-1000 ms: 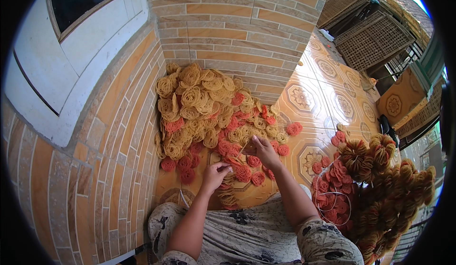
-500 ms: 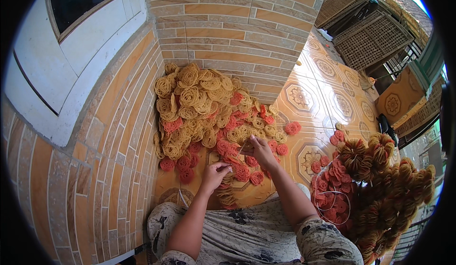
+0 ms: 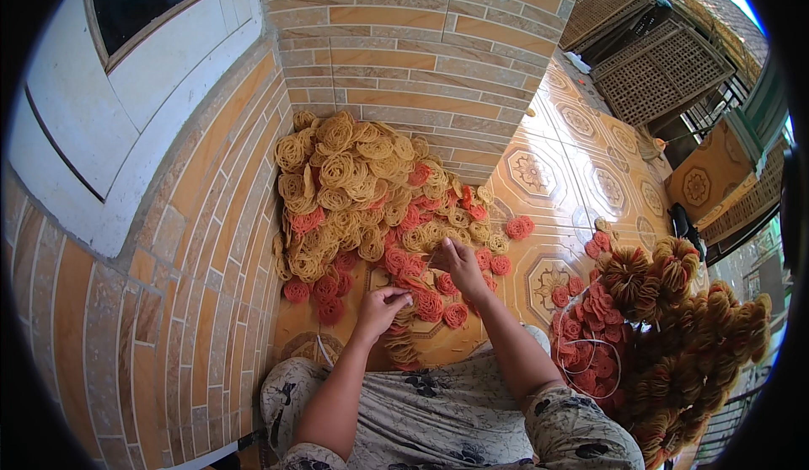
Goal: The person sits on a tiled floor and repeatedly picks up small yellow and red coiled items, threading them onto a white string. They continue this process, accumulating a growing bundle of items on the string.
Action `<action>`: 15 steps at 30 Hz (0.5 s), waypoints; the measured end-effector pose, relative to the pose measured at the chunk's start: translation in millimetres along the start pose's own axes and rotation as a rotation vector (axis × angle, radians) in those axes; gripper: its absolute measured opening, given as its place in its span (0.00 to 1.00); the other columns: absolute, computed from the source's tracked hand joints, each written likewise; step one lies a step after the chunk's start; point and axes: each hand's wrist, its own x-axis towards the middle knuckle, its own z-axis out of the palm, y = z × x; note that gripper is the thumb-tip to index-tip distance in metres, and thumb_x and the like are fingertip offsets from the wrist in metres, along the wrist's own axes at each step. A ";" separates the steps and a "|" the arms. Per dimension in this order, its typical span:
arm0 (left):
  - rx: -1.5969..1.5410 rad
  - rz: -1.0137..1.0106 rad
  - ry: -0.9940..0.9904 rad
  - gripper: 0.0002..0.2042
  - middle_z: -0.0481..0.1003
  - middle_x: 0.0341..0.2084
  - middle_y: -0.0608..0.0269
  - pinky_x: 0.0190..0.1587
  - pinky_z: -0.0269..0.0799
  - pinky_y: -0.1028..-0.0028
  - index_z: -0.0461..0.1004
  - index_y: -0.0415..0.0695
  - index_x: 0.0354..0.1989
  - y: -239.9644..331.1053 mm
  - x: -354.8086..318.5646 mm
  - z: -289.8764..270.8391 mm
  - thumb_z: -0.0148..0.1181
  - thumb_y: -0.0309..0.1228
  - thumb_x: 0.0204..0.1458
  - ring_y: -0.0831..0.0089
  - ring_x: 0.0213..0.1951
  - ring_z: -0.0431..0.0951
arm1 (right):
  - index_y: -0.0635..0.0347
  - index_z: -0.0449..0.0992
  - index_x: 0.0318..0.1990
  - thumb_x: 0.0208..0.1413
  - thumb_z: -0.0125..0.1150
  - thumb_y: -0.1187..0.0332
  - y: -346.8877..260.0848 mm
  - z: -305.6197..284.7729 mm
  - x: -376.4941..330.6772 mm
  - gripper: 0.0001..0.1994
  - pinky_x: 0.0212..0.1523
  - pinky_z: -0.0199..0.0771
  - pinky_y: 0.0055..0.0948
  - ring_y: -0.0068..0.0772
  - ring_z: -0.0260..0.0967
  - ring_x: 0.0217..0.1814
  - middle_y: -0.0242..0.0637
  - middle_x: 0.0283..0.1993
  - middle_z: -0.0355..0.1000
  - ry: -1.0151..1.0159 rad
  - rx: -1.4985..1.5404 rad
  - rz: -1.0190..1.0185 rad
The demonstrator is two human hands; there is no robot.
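My left hand is closed in a pinch, with its fingertips near some coral-red rosettes; what it grips is too small to make out. Just below it, a row of tan lacy rosettes lies stacked face to face above my lap. A little farther and to the right, my right hand pinches something thin and pale, which looks like a strand. Ahead of both hands rises a heap of tan, noodle-like rosettes, with coral-red rosettes mixed in and spread along its near edge.
Brick-patterned walls corner the heap, beside a white door. At right, bundles of brownish rosettes stand by a red pile with a looped white cord. Woven racks lean beyond the tiled floor.
The small tan piece at my right fingertips now shows only as a thin pale line. My right hand has shifted very slightly; my left hand stays in place.
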 end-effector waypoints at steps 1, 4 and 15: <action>0.001 -0.001 0.000 0.10 0.79 0.32 0.62 0.42 0.70 0.79 0.77 0.34 0.40 -0.2 0.1 0.3 0.61 0.27 0.54 0.79 0.35 0.77 | 0.70 0.69 0.45 0.67 0.41 0.56 -1.0 0.7 -0.5 0.21 0.49 0.75 0.33 0.30 0.73 0.43 0.40 0.39 0.73 -0.002 0.035 0.011; -0.015 -0.003 -0.004 0.10 0.79 0.32 0.61 0.42 0.71 0.79 0.77 0.34 0.41 -1.2 0.3 0.5 0.61 0.27 0.54 0.78 0.36 0.77 | 0.69 0.69 0.44 0.68 0.41 0.56 -2.6 2.4 -2.3 0.20 0.48 0.75 0.33 0.29 0.72 0.41 0.37 0.37 0.72 -0.007 0.063 0.028; -0.318 -0.022 0.013 0.09 0.79 0.33 0.63 0.42 0.71 0.78 0.77 0.35 0.42 -10.6 2.8 -0.7 0.59 0.26 0.55 0.78 0.35 0.77 | 0.68 0.70 0.50 0.65 0.44 0.52 -17.7 16.6 -16.7 0.24 0.52 0.67 0.35 0.42 0.70 0.50 0.47 0.45 0.73 -0.249 -0.633 -0.112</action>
